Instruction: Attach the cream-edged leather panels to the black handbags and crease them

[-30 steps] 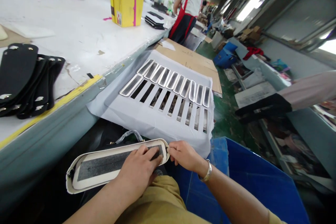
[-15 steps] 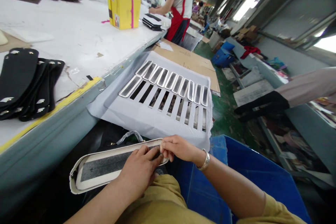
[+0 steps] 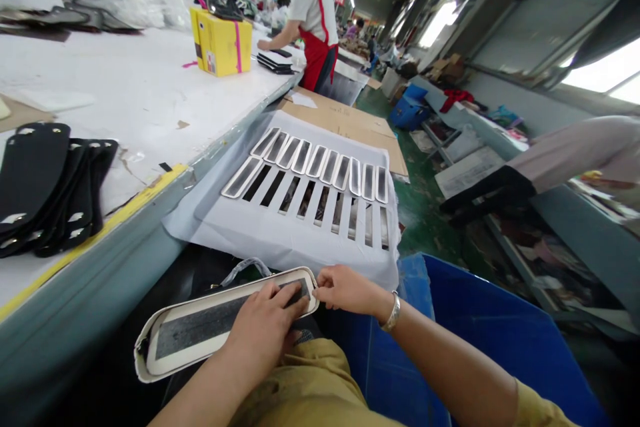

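A long cream-edged panel with a grey centre (image 3: 200,330) lies across my lap. My left hand (image 3: 267,327) rests flat on its right half, fingers stretched out and pressing down. My right hand (image 3: 347,290) pinches the panel's rounded right end, fingers closed on its rim; a silver bracelet circles that wrist. Just beyond, a white sheet (image 3: 280,233) carries a row of several narrow mirror-like strips (image 3: 320,163) above matching cut-out slots.
A long white worktable (image 3: 125,93) runs along the left with stacked black leather pieces (image 3: 45,187) and a yellow box (image 3: 220,47). A blue bin (image 3: 480,347) sits at my right. A person in a red apron (image 3: 313,27) works farther along the table. Cardboard (image 3: 345,123) lies behind the sheet.
The view has tilted upward. My right hand slid slightly along the panel's right end and still pinches it; my left hand stays pressed on the panel.
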Demonstrator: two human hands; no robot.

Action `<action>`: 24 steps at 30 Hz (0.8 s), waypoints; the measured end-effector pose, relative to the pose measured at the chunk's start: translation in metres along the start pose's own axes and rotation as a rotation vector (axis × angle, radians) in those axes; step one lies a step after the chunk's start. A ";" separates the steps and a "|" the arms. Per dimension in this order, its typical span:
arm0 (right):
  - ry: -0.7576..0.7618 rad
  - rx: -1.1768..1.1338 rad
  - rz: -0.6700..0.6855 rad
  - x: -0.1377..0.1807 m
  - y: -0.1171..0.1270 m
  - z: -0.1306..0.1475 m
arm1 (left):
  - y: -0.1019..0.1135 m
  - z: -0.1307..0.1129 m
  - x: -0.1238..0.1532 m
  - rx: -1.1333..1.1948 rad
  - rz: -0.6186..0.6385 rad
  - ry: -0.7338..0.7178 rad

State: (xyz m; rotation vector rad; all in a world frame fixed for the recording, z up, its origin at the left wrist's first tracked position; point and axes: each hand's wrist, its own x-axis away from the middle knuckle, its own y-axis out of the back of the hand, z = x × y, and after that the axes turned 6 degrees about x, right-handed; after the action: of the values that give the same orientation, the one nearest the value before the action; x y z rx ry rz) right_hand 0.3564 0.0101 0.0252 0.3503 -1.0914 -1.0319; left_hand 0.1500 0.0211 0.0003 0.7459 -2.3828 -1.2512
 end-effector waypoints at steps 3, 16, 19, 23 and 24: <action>0.015 0.189 -0.103 0.004 0.000 0.011 | 0.001 -0.002 0.001 -0.001 0.007 0.002; -0.004 0.259 -0.245 0.004 0.001 0.020 | 0.000 -0.001 0.003 0.007 -0.008 -0.004; -0.012 0.211 -0.228 0.003 0.003 0.022 | -0.001 0.000 0.004 0.016 -0.017 -0.009; 0.009 0.177 -0.205 0.001 0.004 0.022 | -0.002 0.002 0.004 0.020 -0.033 -0.012; 0.007 0.163 -0.197 0.001 0.003 0.022 | -0.002 0.003 0.004 0.020 -0.033 -0.012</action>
State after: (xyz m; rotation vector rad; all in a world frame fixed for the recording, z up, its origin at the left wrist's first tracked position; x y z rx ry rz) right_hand 0.3397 0.0164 0.0379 0.6013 -1.1539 -1.1163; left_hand 0.1456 0.0195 -0.0024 0.7893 -2.4052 -1.2495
